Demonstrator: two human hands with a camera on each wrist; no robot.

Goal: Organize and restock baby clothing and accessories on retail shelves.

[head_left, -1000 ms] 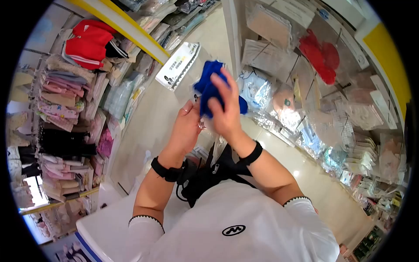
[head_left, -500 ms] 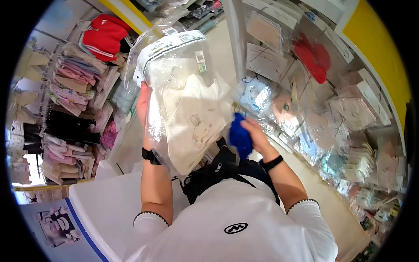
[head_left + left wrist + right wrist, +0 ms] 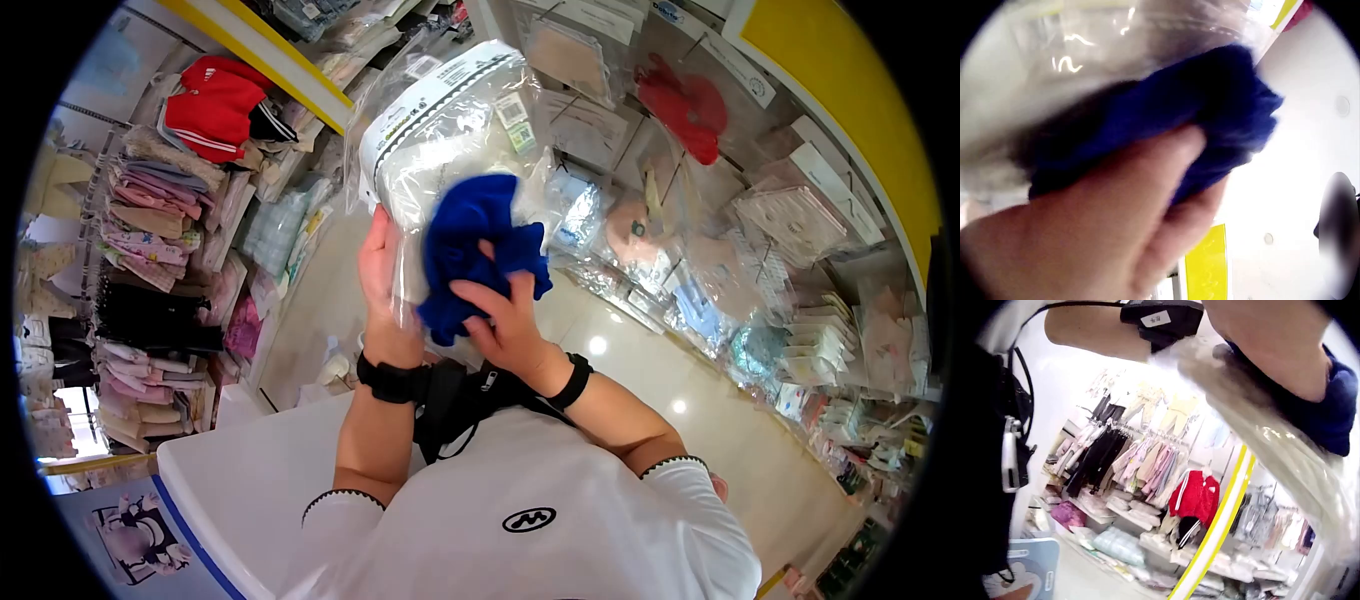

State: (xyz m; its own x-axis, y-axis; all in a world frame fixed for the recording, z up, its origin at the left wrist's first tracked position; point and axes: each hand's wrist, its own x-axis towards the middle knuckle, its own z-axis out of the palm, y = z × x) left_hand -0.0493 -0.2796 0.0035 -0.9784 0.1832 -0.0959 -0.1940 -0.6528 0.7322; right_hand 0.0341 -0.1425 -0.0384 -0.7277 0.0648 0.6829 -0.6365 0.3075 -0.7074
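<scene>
My left hand (image 3: 382, 290) holds a clear plastic bag (image 3: 470, 155) by its left edge, with its fingers partly hidden behind it. The bag has a white printed header and a small label, and a pale garment shows inside. Over the front of the bag, my right hand (image 3: 515, 325) grips a crumpled blue cloth with ruffled edges (image 3: 475, 220). In the left wrist view, a thumb presses on the blue cloth (image 3: 1154, 103) beside the plastic. From the right wrist, the blue cloth (image 3: 1342, 406) and the bag's side (image 3: 1272, 440) appear at upper right.
Folded clothes (image 3: 150, 220) and a red jacket (image 3: 215, 110) fill the racks at left. Packaged goods (image 3: 790, 215) hang at right, near a red item (image 3: 685, 105). A white counter (image 3: 260, 460) stands by my left arm. A black waist bag (image 3: 465, 400) hangs in front of me.
The bag first swung up to face me in my left hand, while my right hand drew the blue cloth aside. Now the cloth is back in front of the bag, covering its lower part.
</scene>
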